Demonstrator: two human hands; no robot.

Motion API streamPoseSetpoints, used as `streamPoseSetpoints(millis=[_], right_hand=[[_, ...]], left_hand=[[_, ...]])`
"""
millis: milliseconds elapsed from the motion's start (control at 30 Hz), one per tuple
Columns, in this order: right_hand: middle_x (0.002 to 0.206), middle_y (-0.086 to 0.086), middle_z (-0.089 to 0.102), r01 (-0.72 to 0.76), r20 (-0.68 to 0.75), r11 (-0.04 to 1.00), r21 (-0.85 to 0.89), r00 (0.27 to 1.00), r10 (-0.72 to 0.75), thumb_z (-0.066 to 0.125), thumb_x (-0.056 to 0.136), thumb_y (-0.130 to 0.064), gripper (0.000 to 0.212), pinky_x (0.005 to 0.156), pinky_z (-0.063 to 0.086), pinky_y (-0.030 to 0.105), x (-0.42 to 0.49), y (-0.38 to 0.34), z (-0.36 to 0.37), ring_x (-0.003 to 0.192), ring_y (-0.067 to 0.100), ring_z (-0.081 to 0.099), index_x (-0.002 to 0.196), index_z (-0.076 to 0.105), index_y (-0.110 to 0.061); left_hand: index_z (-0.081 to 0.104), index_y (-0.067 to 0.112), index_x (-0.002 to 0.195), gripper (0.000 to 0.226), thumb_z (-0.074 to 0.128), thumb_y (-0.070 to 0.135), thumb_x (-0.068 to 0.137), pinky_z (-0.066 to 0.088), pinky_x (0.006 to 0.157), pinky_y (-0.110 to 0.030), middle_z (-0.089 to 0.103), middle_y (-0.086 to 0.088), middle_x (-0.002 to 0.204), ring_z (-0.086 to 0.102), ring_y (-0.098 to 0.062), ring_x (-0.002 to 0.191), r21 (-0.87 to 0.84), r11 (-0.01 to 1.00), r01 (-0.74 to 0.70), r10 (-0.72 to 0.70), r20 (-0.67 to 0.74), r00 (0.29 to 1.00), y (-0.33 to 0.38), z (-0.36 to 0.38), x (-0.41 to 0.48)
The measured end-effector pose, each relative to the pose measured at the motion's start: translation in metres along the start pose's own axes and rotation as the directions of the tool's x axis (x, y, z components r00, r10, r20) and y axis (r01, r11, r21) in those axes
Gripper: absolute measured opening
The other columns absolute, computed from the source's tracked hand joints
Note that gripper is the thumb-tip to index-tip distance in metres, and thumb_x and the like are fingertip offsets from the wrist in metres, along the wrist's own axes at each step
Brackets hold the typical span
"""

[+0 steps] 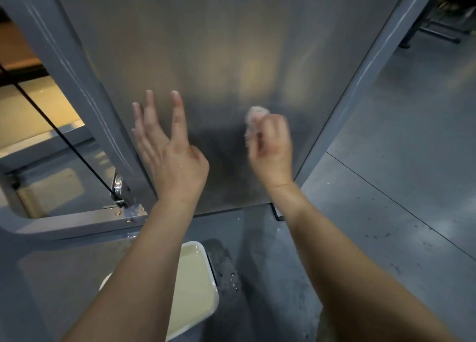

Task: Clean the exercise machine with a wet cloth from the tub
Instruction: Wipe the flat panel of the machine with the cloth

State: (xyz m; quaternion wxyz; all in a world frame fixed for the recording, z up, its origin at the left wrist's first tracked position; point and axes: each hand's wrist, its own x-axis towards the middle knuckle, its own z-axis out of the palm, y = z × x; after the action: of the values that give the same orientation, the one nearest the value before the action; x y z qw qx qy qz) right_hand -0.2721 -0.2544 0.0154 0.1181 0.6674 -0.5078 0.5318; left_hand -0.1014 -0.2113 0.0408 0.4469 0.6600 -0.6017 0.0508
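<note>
Currently the fingers (258, 146) of the right hand (271, 151) are curled round a small wadded cloth (253, 116), pressing it to the machine's brushed metal panel (206, 45). The left hand (170, 151) lies open, its fingers straight and spread, against the same panel beside the grey frame post (77, 66). Wiping looks to be the step in hand, low on the panel. The next move likely calls for firm strokes across more of the metal, or a fresh dip in the tub (214, 282) of water on the floor just below.

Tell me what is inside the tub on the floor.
The tub holds cloudy, yellowish water. The left forearm covers much of it, so anything lying there cannot be seen.
</note>
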Motion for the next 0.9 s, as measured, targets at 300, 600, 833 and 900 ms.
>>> streamPoseSetpoints(millis=[300, 600, 833, 900], right_hand=[[0.106, 0.015, 0.065, 0.065, 0.105, 0.993, 0.102, 0.992, -0.075, 0.052, 0.089, 0.009, 0.027, 0.086, 0.053, 0.041, 0.002, -0.053, 0.027, 0.091, 0.034, 0.061, 0.108, 0.07, 0.001], [0.103, 0.015, 0.063, -0.09, -0.116, 0.996, -0.01, 0.989, 0.088, 0.052, 0.093, 0.005, 0.017, 0.079, 0.054, 0.048, 0.024, -0.035, 0.005, 0.088, 0.034, 0.061, 0.101, 0.067, 0.002], [0.1, 0.014, 0.063, 0.278, 0.108, 0.959, -0.046, 0.956, -0.272, 0.054, 0.094, 0.003, 0.028, 0.071, 0.055, 0.045, 0.038, -0.03, -0.006, 0.083, 0.038, 0.06, 0.116, 0.07, -0.006], [0.098, 0.017, 0.063, 0.199, -0.055, 0.978, -0.065, 0.978, -0.203, 0.057, 0.091, 0.01, 0.025, 0.076, 0.054, 0.045, 0.061, -0.026, -0.014, 0.081, 0.039, 0.061, 0.112, 0.07, 0.003]], left_hand=[[0.021, 0.028, 0.163, 0.101, 0.043, -0.016, 0.075, 0.015, 0.126, -0.056, -0.002, -0.011, 0.172, -0.005, -0.034, 0.158, -0.012, 0.998, -0.065, 0.066, 0.092, 0.994, -0.014, -0.008, 0.004], [0.019, 0.034, 0.163, 0.1, 0.05, -0.012, 0.079, 0.027, 0.122, -0.056, -0.008, 0.0, 0.172, -0.008, -0.025, 0.158, -0.017, 0.999, -0.03, 0.032, 0.159, 0.987, -0.014, -0.018, 0.004], [0.042, 0.023, 0.155, 0.082, 0.051, -0.011, 0.081, 0.024, 0.123, -0.054, 0.007, -0.005, 0.171, 0.004, -0.029, 0.157, -0.058, 0.998, -0.031, 0.038, 0.123, 0.992, -0.011, -0.028, 0.006], [0.043, 0.022, 0.154, 0.08, 0.052, -0.01, 0.081, 0.025, 0.123, -0.054, 0.009, -0.005, 0.171, 0.005, -0.029, 0.157, -0.056, 0.998, -0.033, 0.038, 0.096, 0.995, -0.01, -0.03, 0.008]])
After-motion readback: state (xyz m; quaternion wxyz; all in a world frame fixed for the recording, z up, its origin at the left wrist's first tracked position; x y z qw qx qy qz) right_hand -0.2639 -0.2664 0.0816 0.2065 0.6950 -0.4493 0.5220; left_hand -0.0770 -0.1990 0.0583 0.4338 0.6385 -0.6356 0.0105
